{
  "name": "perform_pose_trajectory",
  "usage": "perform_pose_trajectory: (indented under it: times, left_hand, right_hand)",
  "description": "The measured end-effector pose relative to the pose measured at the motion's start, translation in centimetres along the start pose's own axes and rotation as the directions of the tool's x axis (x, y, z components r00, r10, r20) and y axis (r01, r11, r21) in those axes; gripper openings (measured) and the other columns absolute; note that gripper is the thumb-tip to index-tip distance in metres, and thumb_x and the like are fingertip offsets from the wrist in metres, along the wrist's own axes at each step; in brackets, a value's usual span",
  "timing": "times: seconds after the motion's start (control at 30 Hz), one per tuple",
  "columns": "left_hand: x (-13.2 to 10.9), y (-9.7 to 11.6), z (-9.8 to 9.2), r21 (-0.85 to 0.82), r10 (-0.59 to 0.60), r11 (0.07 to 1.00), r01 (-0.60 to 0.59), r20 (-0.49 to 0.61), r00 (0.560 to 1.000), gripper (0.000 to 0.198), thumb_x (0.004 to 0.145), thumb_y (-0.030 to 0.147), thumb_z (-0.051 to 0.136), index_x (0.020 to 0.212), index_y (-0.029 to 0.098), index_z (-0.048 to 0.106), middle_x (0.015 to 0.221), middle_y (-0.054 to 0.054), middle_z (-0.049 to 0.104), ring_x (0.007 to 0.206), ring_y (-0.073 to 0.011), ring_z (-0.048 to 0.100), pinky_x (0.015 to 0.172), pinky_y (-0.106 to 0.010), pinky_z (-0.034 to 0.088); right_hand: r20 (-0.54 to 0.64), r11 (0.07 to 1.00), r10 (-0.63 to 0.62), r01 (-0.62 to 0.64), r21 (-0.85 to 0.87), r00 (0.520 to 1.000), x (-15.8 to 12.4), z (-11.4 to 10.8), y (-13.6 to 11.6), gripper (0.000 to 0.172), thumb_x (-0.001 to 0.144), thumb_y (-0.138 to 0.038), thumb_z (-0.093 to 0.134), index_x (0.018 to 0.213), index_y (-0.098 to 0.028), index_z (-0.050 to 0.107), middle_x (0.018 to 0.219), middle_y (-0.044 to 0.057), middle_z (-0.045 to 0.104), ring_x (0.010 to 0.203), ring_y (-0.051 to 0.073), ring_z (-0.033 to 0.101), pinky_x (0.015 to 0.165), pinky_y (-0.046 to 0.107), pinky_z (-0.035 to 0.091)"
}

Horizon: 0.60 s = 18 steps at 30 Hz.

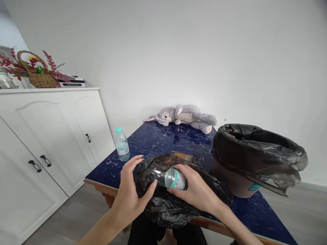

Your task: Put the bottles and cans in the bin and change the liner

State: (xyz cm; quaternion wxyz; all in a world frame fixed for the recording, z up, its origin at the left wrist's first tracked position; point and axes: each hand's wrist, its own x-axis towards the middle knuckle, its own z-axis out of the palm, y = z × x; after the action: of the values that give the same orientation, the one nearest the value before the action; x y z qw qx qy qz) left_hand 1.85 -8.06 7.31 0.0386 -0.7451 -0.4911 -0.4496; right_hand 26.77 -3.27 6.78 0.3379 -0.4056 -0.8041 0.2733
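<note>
A black plastic bag [166,204] lies open at the near edge of a blue marbled table [158,139]. My right hand [198,190] grips a clear plastic bottle [173,178] with a green-and-white label, its front end inside the bag's mouth. My left hand [130,192] rests on the bag's left side, thumb pressing the plastic near the opening, the other fingers stretched out. Something brown shows inside the bag's far rim.
A second water bottle [122,144] with a teal cap stands upright at the table's left edge. A bin [252,156] lined with a black bag stands at the right. A grey plush toy [184,117] lies by the wall. White cabinets [48,143] stand left, bearing a flower basket [38,73].
</note>
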Motion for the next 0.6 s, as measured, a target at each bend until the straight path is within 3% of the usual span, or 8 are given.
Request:
perform_pose_trajectory:
  times: [0.13,0.27,0.37,0.5,0.6]
  left_hand:
    - [0.1,-0.8,-0.4,0.004,0.036,0.999,-0.036,-0.026,0.999,0.054,0.103,0.019,0.053,0.152,0.027,0.034,0.156,-0.017,0.043,0.150,-0.0321,0.042,0.121,-0.057,0.042]
    - [0.6,-2.1,-1.3,0.041,-0.009,0.999,0.010,-0.029,1.000,0.059,0.100,0.018,0.053,0.155,0.027,0.030,0.158,-0.018,0.040,0.150,-0.0339,0.042,0.122,-0.061,0.040]
    - [0.3,-1.6,-2.5,-0.020,-0.103,0.995,0.101,-0.088,0.991,0.050,0.099,0.025,0.061,0.145,0.029,0.043,0.152,-0.015,0.048,0.142,-0.0335,0.050,0.112,-0.054,0.051]
    - [-2.2,0.4,-4.3,-0.149,-0.067,0.988,0.031,-0.247,0.967,0.030,0.093,0.029,0.070,0.121,0.030,0.059,0.129,-0.011,0.056,0.120,-0.0303,0.063,0.085,-0.040,0.064]
    - [-4.8,2.0,-4.9,-0.226,-0.106,0.970,0.086,-0.076,0.991,0.048,0.091,0.056,0.065,0.131,0.030,0.062,0.126,-0.015,0.063,0.110,-0.0344,0.069,0.078,-0.044,0.068]
  right_hand:
    - [0.073,0.988,0.121,-0.127,0.084,0.990,-0.9,-0.8,-0.7,0.056,0.086,-0.043,0.078,0.138,-0.030,0.061,0.139,0.006,0.065,0.124,0.029,0.063,0.103,0.042,0.051]
    - [0.298,0.930,0.222,-0.293,0.220,0.928,-2.5,-2.4,-0.8,0.064,0.082,-0.052,0.083,0.141,-0.032,0.064,0.141,0.006,0.065,0.125,0.032,0.061,0.100,0.040,0.051]
    - [0.479,0.808,0.113,-0.361,0.465,0.871,-3.6,-2.7,-0.3,0.065,0.077,-0.051,0.089,0.134,-0.028,0.070,0.130,0.007,0.070,0.118,0.030,0.064,0.096,0.037,0.051]
    - [0.551,0.566,-0.152,-0.385,0.729,0.821,-4.2,-1.0,-0.1,0.067,0.072,-0.052,0.093,0.129,-0.023,0.074,0.114,0.006,0.075,0.105,0.026,0.069,0.092,0.034,0.052]
    - [0.566,0.517,-0.183,-0.411,0.751,0.804,-3.8,0.8,-1.4,0.065,0.072,-0.052,0.093,0.129,-0.026,0.074,0.119,0.006,0.075,0.110,0.027,0.069,0.093,0.035,0.053]
